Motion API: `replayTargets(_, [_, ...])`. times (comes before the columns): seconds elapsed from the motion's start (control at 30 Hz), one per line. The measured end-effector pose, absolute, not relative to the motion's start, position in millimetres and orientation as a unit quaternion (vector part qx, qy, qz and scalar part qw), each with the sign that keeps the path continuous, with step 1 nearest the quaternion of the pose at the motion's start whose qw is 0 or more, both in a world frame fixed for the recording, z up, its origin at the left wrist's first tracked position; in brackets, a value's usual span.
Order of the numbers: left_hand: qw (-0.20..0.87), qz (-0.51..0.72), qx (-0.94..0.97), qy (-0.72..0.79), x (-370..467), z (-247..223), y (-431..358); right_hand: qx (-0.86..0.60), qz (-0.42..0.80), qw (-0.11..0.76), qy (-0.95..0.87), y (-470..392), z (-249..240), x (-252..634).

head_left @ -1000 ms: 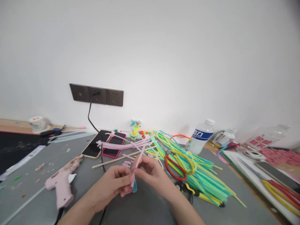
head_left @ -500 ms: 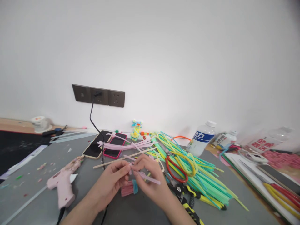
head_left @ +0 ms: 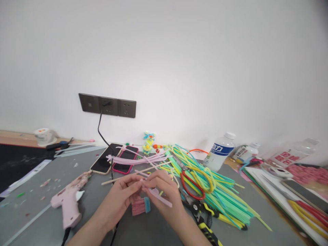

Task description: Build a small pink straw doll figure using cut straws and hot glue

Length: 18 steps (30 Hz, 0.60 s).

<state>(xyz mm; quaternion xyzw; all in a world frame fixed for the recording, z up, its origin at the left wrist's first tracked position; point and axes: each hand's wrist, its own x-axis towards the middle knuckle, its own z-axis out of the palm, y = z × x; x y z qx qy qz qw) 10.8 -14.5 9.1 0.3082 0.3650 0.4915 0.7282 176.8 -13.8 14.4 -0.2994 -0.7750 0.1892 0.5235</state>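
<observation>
Both hands meet in front of me over the grey mat. My left hand [head_left: 125, 194] pinches one end of a light purple pipe cleaner [head_left: 164, 200] between thumb and forefinger. My right hand [head_left: 162, 191] is closed on the same pipe cleaner, and its free end sticks out past the thumb, down to the right. The pinched part is mostly hidden by my fingertips. Just below the hands lies a small bundle of pink pipe cleaner pieces [head_left: 137, 207] with a blue band [head_left: 147, 204] at its right end. Behind them rests a bunch of light purple pipe cleaners [head_left: 143, 158].
A pink glue gun [head_left: 69, 200] lies left, its black cord trailing. Two phones [head_left: 104, 162] lie behind. Right are green and yellow pipe cleaners [head_left: 230, 201], red-and-yellow scissors [head_left: 193, 184], pliers [head_left: 197, 208] and a bottle [head_left: 220, 150]. A small pipe cleaner figure [head_left: 148, 142] stands by the wall.
The free end of the purple pipe cleaner has swung slightly down and left as my right fingers turned. My left hand has barely moved.
</observation>
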Motion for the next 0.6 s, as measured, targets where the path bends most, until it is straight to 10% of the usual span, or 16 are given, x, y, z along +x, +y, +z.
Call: replayTargets(0.6, [0.621,0.469,0.436,0.452,7.0,9.2,-14.6,-0.363,0.412,0.507,-0.665,1.4,8.0,181.7])
